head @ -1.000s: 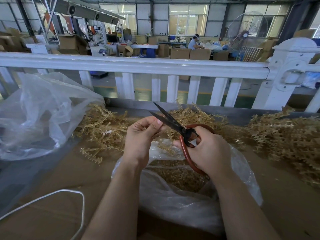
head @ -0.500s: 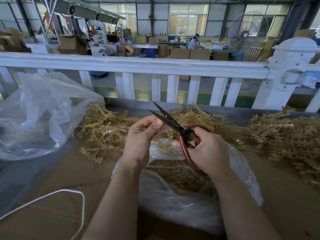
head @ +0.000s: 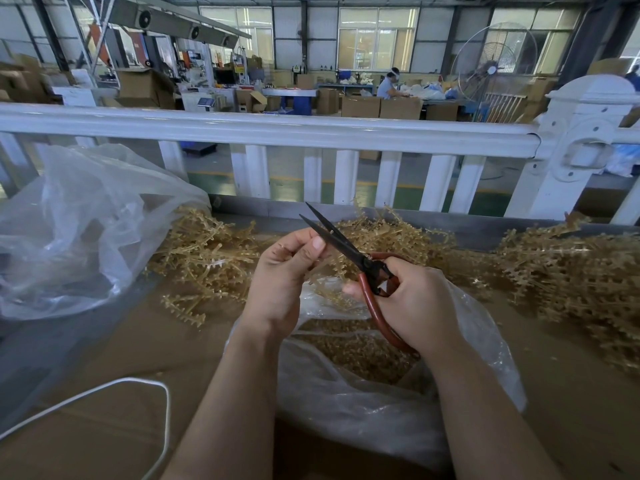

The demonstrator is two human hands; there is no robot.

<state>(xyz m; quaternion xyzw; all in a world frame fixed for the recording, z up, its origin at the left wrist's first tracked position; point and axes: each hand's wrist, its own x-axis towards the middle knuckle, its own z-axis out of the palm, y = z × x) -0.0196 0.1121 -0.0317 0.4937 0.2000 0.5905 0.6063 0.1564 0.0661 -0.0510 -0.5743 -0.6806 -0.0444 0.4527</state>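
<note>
While left hand (head: 280, 282) pinches a tan toothed plastic sprig (head: 328, 270) just beside the parted blades of red-handled black scissors (head: 346, 249) gripped in right hand (head: 415, 303), fingertips (head: 317, 244) sit close: closing could nick them

left hand (head: 277, 282): bare, thumbnail short and plain | right hand (head: 412, 303): bare, slim fingers (head: 349, 290) | forearms: bare, uncovered from wrist to lower edge of view

Red-handled scissors (head: 349, 247), black blades slightly parted and pointing up-left, are tilted just beside a tan toothed plastic sprig (head: 327, 271).
</note>
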